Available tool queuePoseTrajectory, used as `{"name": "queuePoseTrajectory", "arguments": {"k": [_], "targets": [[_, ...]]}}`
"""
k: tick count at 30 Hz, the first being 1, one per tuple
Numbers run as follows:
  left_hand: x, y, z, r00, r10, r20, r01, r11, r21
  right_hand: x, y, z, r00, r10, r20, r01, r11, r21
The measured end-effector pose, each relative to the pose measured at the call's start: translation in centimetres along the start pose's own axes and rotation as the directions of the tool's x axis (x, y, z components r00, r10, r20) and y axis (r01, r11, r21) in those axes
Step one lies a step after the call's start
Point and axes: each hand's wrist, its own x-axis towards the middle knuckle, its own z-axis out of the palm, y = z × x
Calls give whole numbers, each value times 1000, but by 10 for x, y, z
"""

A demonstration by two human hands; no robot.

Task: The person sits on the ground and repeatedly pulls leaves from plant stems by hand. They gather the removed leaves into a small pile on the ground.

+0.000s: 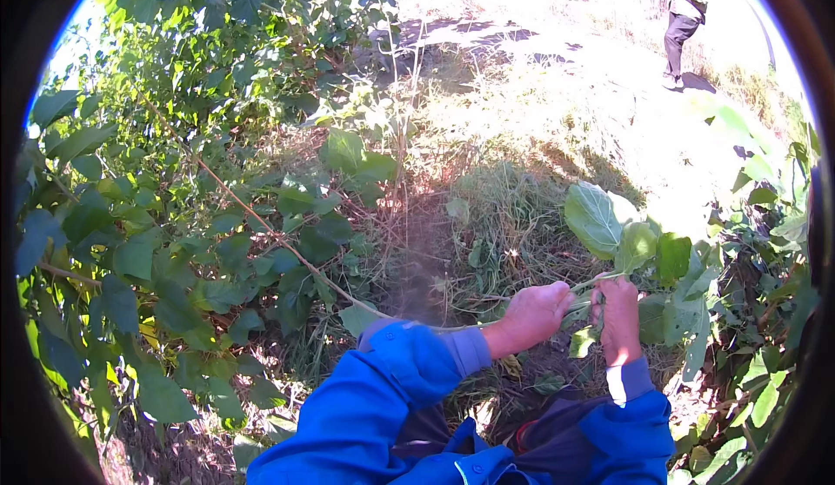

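Note:
My left hand (531, 318) is closed around a long, thin leafy branch (261, 221), which runs from the bushes at the upper left down past my blue sleeve. Just to its right, my right hand (616, 315) grips the leafy green end of the stems, with the fingers curled in. Broad green leaves (593, 221) stand out above and to the right of my right hand. Some leaves hang below and between the two hands. Whether both hands hold the very same stem cannot be told.
Dense leafy bushes (182, 276) fill the left side, and more foliage (763, 393) grows at the lower right. Cut or fallen grass (515, 217) lies ahead of my hands. A person (682, 28) stands at the far upper right on bright, sunlit ground.

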Motion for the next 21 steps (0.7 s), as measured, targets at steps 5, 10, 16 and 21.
{"name": "queuePoseTrajectory", "arguments": {"k": [5,10,16,21], "targets": [[2,-6,-1,997,74,-20,-74,997,25,-6,-4,0,999,8,35,-7,1000,-17],[4,-7,-5,995,99,-34,-98,995,16,-4,7,0,972,-131,197,163,975,-154],[22,-6,-6,997,33,-69,-32,999,9,-19,37,32,942,22,334,100,933,-345],[21,-15,-23,980,76,-184,-52,990,133,12,9,-9,980,-89,177,100,993,-59]]}}
